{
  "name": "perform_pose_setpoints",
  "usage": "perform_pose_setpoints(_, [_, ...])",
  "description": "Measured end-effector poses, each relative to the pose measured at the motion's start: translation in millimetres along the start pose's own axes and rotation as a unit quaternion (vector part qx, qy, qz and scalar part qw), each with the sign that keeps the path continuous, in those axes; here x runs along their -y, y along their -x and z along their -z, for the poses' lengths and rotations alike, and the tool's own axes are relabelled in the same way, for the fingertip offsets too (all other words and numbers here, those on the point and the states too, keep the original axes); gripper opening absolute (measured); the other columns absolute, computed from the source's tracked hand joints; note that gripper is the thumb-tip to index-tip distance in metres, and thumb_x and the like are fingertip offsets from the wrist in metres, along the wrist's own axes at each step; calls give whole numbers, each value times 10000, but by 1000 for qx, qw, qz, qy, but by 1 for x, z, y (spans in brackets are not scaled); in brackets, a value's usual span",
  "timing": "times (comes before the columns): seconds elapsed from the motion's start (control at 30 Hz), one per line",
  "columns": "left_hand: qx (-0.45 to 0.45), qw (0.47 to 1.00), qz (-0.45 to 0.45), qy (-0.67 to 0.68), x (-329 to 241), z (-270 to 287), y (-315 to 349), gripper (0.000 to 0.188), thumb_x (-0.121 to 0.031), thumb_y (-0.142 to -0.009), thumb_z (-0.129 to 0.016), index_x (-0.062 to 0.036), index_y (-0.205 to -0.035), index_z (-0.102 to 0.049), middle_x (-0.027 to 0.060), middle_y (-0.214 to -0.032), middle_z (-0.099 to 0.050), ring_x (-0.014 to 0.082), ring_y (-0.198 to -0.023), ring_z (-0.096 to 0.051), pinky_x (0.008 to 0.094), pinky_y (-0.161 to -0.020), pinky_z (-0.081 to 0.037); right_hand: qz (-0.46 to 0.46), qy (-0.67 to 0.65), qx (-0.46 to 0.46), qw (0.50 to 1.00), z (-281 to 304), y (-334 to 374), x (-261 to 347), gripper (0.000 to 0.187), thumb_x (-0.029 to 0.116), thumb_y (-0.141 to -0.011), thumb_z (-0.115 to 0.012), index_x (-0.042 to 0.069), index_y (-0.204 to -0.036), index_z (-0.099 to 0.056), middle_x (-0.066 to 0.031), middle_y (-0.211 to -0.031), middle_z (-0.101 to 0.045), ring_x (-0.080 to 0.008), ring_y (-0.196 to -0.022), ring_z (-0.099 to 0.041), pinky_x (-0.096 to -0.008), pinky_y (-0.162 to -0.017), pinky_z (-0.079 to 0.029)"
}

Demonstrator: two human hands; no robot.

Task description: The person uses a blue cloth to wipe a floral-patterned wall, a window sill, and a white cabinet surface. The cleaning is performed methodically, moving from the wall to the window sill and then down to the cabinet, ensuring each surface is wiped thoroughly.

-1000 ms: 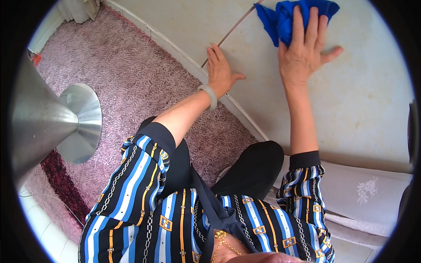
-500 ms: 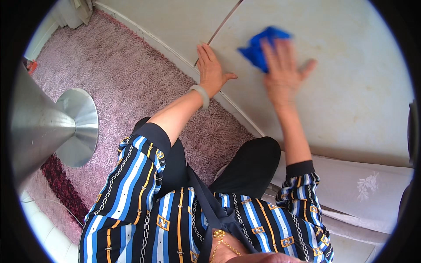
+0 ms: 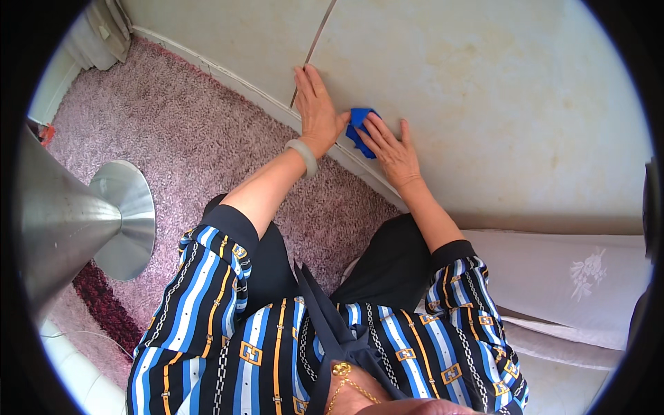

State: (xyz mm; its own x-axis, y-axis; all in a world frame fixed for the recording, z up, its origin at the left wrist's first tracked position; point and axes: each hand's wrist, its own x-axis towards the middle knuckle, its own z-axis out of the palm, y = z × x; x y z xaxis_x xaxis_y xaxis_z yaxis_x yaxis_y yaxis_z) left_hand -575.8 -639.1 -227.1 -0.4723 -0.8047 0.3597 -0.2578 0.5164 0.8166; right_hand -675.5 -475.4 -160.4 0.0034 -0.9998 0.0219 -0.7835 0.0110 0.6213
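Observation:
A blue cloth (image 3: 360,117) lies bunched against the pale, faintly stained panel (image 3: 484,104), close to its lower edge. My right hand (image 3: 394,155) presses the cloth there, its fingers over part of it and its thumb held apart. Just to the left, my left hand (image 3: 318,119) rests open on the panel beside the dark seam (image 3: 318,38), fingers stretched out and thumb near the cloth. A pale bangle (image 3: 303,158) circles my left wrist.
A pinkish-purple shaggy carpet (image 3: 180,104) runs along the panel's base strip. On the left stands a metal pedestal (image 3: 76,214) with a round foot. A white cover with an embroidered flower (image 3: 546,277) lies at the right. A pale curtain (image 3: 104,34) hangs at the far left.
My right hand has moved the blue cloth down and to the left across the panel, close to my left hand. The left hand stays by the seam; the view has shifted slightly.

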Motion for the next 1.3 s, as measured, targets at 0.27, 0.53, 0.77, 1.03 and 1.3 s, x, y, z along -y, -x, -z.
perform_pose_setpoints(0.27, [-37, 999, -21, 22, -49, 12, -1, 1411, -467, -631, -893, 56, -1518, 72, 415, -1527, 36, 527, -1447, -44, 513, -1184, -148, -236, 25, -290, 927, 87, 21, -105, 656, 235, -759, -623, 287, -1408, -534, -29, -1498, -447, -229, -1435, -353, -634, -1144, 50])
perform_pose_setpoints(0.53, [-60, 997, -47, 10, -40, -1, -1, 1499, -532, -564, -903, 65, -1509, 96, 424, -1516, 86, 539, -1443, 11, 549, -1181, -114, -235, -10, -244, 941, 49, 13, -75, 693, 172, -766, -632, 330, -1425, -488, -7, -1543, -401, -190, -1439, -347, -666, -1132, 87])
perform_pose_setpoints(0.77, [-51, 998, -47, -12, -40, 3, -4, 1479, -531, -575, -896, 106, -1494, 71, 430, -1515, 60, 534, -1445, -8, 523, -1191, -123, -30, 34, -83, 996, -3, 43, -32, 621, 120, -847, -555, 316, -1429, -464, 48, -1485, -431, -91, -1417, -348, -636, -1129, -115])
perform_pose_setpoints(1.03, [-31, 999, -9, -13, -48, 13, -7, 1469, -491, -582, -907, 131, -1480, 75, 447, -1504, 51, 535, -1444, -16, 518, -1193, -118, -323, 100, -348, 875, 115, 21, -133, 458, 381, -913, -536, 257, -1349, -596, -51, -1399, -543, -248, -1346, -436, -620, -1152, 60])
perform_pose_setpoints(1.3, [-52, 997, -46, 20, -45, 6, -6, 1467, -447, -577, -924, 89, -1499, 83, 445, -1508, 25, 564, -1431, -31, 569, -1168, -122, -260, 29, -315, 912, 107, -57, -90, 749, 157, -712, -685, 258, -1428, -490, -22, -1532, -400, -223, -1457, -308, -680, -1116, 53])
